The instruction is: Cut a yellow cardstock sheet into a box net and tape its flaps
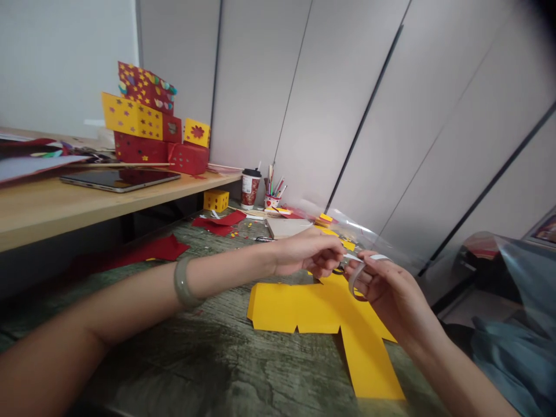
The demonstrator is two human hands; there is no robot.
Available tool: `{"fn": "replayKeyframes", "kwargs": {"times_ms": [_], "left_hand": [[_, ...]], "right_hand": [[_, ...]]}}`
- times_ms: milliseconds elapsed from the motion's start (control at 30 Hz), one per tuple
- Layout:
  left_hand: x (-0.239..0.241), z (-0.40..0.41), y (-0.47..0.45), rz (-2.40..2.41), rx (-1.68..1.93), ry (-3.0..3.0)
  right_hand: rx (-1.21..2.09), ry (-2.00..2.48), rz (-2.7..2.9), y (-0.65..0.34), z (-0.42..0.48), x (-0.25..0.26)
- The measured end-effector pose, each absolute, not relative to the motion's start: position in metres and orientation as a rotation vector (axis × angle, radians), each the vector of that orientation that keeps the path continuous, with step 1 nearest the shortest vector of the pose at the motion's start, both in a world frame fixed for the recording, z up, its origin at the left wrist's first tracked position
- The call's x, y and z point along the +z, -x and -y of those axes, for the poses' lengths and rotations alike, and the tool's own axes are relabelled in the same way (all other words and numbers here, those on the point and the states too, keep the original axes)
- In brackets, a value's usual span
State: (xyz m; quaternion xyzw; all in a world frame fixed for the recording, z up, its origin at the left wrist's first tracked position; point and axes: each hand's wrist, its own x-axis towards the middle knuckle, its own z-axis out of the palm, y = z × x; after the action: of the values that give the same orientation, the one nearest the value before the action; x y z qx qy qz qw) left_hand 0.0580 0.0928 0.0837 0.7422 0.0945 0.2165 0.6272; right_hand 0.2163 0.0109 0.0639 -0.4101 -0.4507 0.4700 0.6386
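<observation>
My left hand (309, 252) and my right hand (384, 286) meet just above a flat yellow cut-out card (321, 315) lying on the grey floor mat. Both hands pinch a thin whitish strip (362, 262), probably tape or its backing, which loops between the fingers. The left hand's fingers are curled shut on one end; the right hand's fingers are bent round the other. A green bangle (185, 284) sits on my left wrist. What else lies under the fingers is hidden.
A low wooden table (52, 211) at left carries a tablet (119, 179) and stacked red and yellow paper boxes (150, 121). Red paper scraps (219, 223), a small yellow box (216, 200), a coffee cup (250, 189), a pen pot (272, 197) and clear film (360, 231) lie by the wall.
</observation>
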Motion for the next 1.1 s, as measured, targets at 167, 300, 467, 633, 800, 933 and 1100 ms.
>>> {"fn": "replayKeyframes", "kwargs": {"times_ms": [167,300,467,633,800,933,1100], "left_hand": [[0.088,-0.083,-0.056,-0.132,0.487,-1.685],[0.095,-0.085,-0.051,-0.197,0.444,-1.839],[0.091,-0.097,-0.036,-0.320,0.234,-2.444],[0.060,-0.100,-0.020,-0.104,0.179,-2.719],[0.026,-0.098,-0.011,-0.031,0.192,-2.653],[0.009,-0.099,-0.005,-0.078,0.265,-2.586],[-0.007,-0.089,-0.008,-0.198,0.433,-2.497]], "right_hand": [[1.225,0.891,0.972,-0.209,-0.007,0.066],[1.196,0.903,1.042,-0.206,0.000,0.069],[1.079,1.133,1.242,-0.212,0.002,0.070],[1.012,1.361,1.374,-0.209,-0.001,0.059],[0.984,1.454,1.465,-0.203,-0.005,0.033],[0.973,1.511,1.496,-0.209,-0.010,0.018],[0.932,1.548,1.459,-0.219,-0.011,0.024]]}}
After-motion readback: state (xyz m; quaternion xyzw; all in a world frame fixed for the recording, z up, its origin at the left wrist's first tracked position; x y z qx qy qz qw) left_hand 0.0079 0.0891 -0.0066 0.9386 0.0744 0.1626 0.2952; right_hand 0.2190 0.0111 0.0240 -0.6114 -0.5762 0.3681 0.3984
